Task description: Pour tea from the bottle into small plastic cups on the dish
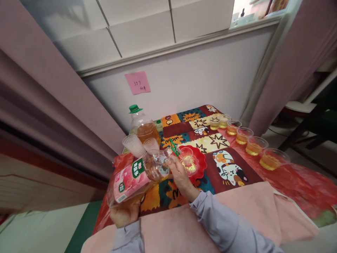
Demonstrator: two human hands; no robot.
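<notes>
A large clear plastic juice bottle with a pink and green label lies tilted in both my hands, its neck toward the right. My left hand supports its base from below. My right hand is wrapped around the neck end. Amber liquid shows inside the bottle. Just beyond the neck sits a red scalloped dish holding a clear plastic cup; the bottle's mouth is partly hidden there. A green plastic piece, perhaps the bottle's handle, stands up by the neck.
Behind stands another juice bottle with a green cap, beside a stack of clear cups and a smaller stack. Along the right edge runs a row of several cups with yellow liquid. A pink cloth covers the near edge.
</notes>
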